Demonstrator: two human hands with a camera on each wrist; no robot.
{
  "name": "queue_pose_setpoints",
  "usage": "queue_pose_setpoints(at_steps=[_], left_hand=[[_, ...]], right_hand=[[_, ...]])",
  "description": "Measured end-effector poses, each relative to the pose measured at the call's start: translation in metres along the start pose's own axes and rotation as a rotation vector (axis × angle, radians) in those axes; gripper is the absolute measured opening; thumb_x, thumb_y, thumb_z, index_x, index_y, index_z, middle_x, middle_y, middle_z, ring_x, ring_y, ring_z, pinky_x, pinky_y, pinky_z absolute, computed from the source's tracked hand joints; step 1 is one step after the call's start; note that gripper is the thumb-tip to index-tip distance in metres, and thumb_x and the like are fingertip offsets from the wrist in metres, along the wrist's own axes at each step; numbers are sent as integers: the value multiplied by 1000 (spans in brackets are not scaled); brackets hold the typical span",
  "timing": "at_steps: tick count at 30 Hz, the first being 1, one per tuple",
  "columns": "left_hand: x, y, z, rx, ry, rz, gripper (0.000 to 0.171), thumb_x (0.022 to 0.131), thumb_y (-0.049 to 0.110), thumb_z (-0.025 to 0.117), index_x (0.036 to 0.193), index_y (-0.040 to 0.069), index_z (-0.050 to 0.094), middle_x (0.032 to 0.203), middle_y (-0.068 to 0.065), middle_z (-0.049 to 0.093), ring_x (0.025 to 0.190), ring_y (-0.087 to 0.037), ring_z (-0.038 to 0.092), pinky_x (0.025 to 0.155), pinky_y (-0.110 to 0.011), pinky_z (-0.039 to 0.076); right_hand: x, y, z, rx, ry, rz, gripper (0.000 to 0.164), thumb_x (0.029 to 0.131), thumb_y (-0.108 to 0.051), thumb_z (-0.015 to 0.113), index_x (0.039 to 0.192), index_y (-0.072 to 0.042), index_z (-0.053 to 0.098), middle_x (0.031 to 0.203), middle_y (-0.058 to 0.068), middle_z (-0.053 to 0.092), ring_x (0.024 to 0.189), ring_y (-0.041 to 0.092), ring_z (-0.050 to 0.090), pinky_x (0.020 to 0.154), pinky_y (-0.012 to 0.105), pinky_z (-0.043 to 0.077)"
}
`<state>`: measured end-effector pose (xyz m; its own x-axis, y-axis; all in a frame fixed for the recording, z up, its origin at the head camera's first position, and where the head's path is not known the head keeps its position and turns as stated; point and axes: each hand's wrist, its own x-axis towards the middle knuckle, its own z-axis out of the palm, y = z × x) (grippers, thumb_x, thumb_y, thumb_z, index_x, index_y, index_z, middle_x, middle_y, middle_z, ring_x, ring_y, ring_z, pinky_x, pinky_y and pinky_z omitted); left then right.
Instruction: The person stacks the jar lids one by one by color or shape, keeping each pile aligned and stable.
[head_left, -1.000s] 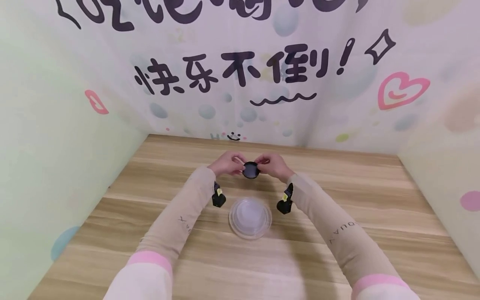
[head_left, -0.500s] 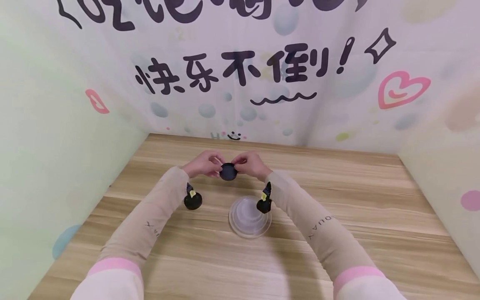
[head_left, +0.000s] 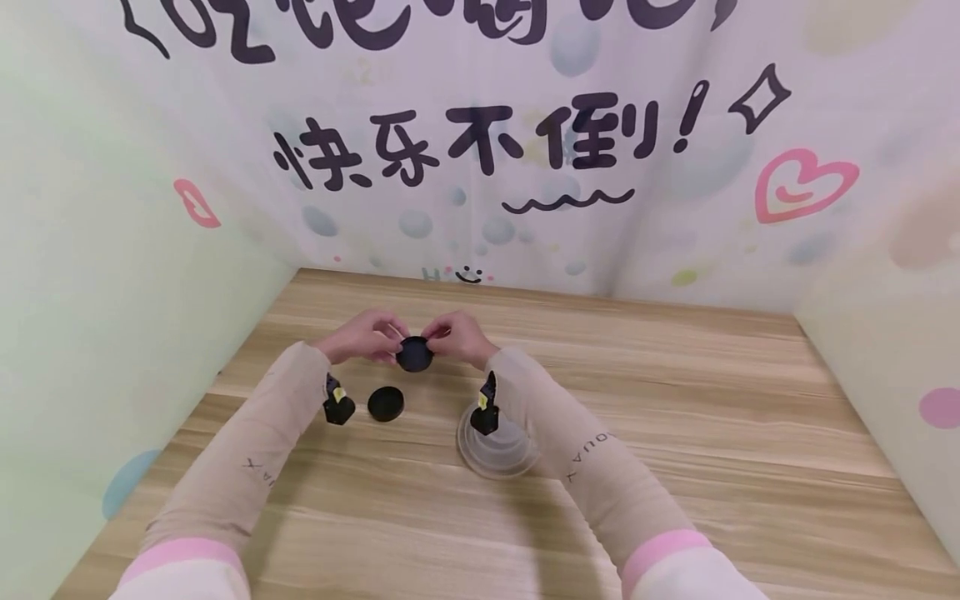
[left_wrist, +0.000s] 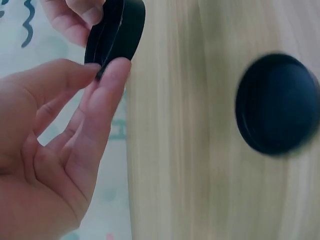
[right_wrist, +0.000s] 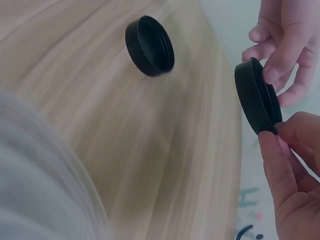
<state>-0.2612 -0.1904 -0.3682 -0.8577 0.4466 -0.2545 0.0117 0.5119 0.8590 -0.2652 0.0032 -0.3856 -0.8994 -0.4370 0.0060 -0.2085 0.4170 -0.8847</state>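
Note:
Both hands hold a shallow black round lid (head_left: 415, 354) up over the back left of the table, its hollow side towards the head camera. My left hand (head_left: 363, 337) pinches its left edge between thumb and fingers. At the opposite edge, the thumb and fingertips of my right hand (head_left: 459, 337) grip the rim, as the right wrist view also shows. A second black lid (head_left: 386, 404) lies on the wood just in front, hollow side up. It shows in the left wrist view as a dark dish (left_wrist: 277, 105), near no fingers.
A stack of clear round plastic containers or lids (head_left: 498, 454) stands on the wooden table (head_left: 420, 533), partly covered by my right sleeve and wrist camera (head_left: 485, 417). A printed cloth (head_left: 480, 225) hangs behind the table's back edge. Pale walls flank both sides.
Both hands have moved left together, carrying the held lid and tilting it slightly. The second lid, covered by the left arm a second ago, now shows fully. The clear stack has stayed put.

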Motion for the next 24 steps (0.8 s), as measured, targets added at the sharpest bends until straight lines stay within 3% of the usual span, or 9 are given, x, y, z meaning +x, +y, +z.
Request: queue_pose_setpoints(at_steps=[7,11,16,24], left_hand=[[-21,-14,-10,-3,-12,-7,25,84,1,51,107,-7,51,92,-17,55,78,-34,61,67,-37,51],[-29,-25,-10,-16,-9,-25,25,84,0,49,108,-6,52,94,-17,55,81,-37,60,72,-45,49],[-37,-39,-5,-39,-5,-51,27,84,-2,49,109,-8,50,96,-18,54,81,-36,60,73,-45,49],[-41,-54,3,-40,16,-42,27,81,-4,52,107,-10,52,93,-18,56,70,-24,61,67,-42,51]], right_hand=[[5,0,21,136,-77,44,17,76,7,59,93,8,63,82,14,63,67,10,55,63,25,52],[5,2,32,99,-86,37,17,75,6,61,92,6,64,80,11,63,67,9,53,62,21,49],[4,7,45,23,-105,32,16,75,3,63,91,4,65,80,9,64,67,8,54,61,17,46],[2,12,58,3,-135,72,14,76,5,63,90,4,66,81,11,65,65,9,55,58,18,47]])
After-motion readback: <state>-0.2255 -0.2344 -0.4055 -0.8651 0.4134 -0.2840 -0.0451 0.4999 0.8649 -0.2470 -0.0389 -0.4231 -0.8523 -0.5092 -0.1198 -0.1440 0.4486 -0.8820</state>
